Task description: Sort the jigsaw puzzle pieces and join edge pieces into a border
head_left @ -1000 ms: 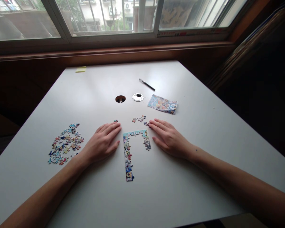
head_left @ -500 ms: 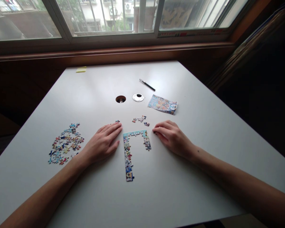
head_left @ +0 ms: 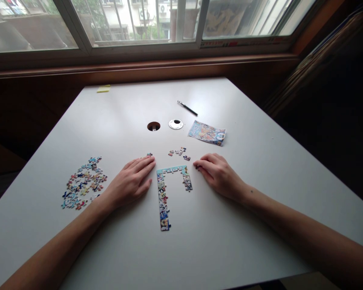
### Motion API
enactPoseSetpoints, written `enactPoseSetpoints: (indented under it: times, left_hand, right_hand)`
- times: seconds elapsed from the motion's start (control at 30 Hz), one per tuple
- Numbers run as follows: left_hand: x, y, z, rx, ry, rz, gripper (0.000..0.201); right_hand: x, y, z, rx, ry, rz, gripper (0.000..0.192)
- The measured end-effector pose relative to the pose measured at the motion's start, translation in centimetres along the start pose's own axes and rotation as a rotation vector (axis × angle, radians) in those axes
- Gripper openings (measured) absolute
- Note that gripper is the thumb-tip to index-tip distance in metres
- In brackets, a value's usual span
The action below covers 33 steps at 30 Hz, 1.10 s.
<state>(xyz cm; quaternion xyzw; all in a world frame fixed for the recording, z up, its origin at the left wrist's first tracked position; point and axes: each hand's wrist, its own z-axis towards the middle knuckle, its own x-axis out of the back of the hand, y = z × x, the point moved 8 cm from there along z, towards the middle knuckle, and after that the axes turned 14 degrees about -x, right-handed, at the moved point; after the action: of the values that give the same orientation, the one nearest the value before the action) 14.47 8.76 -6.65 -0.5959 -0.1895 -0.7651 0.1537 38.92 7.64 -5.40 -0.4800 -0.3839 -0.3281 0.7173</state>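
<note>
Joined jigsaw pieces form a partial puzzle border (head_left: 163, 201), with a long left side, a top edge and a short right side. My left hand (head_left: 135, 177) lies flat on the table just left of it, fingers stretched out. A loose piece (head_left: 149, 154) shows at its fingertips. To the right of the border, my right hand (head_left: 219, 173) pinches a small puzzle piece (head_left: 197, 166) between thumb and forefinger, mostly hidden by the fingers. Several loose pieces (head_left: 179, 152) lie above the border's top edge. A larger heap of puzzle pieces (head_left: 84, 183) spreads beside my left forearm.
A creased picture sheet (head_left: 207, 132) lies beyond my right hand, with a black pen (head_left: 187, 108) behind it. A round hole (head_left: 153, 126) and its metal cover (head_left: 176, 124) are mid-table. A yellow sticky note (head_left: 103, 88) is at the far left edge.
The fingers of my right hand have shifted slightly, and a little more of the pinched puzzle piece shows. My left hand and the border have stayed in place.
</note>
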Motion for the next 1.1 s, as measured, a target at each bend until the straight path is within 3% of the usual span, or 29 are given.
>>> enactPoseSetpoints:
  times: [0.3, 0.53, 0.67, 0.97, 1.1]
  left_hand:
    - [0.1, 0.0, 0.1, 0.003, 0.012, -0.034, 0.054]
    - [0.1, 0.1, 0.1, -0.001, 0.006, -0.016, 0.054]
    - [0.2, 0.2, 0.1, 0.0, 0.003, -0.015, 0.055]
    - [0.2, 0.1, 0.1, 0.004, 0.013, -0.039, 0.055]
    - [0.1, 0.1, 0.1, 0.004, 0.009, -0.037, 0.055]
  right_hand:
    - [0.1, 0.6, 0.3, -0.072, 0.009, 0.047, 0.013]
    - [1.0, -0.1, -0.4, -0.103, -0.05, 0.494, 0.006]
    - [1.4, -0.7, -0.7, -0.041, -0.022, 0.502, 0.008]
    - [1.8, -0.2, -0.4, -0.073, 0.065, 0.452, 0.007]
    - [1.8, -0.1, -0.1, -0.031, 0.099, 0.345, 0.009]
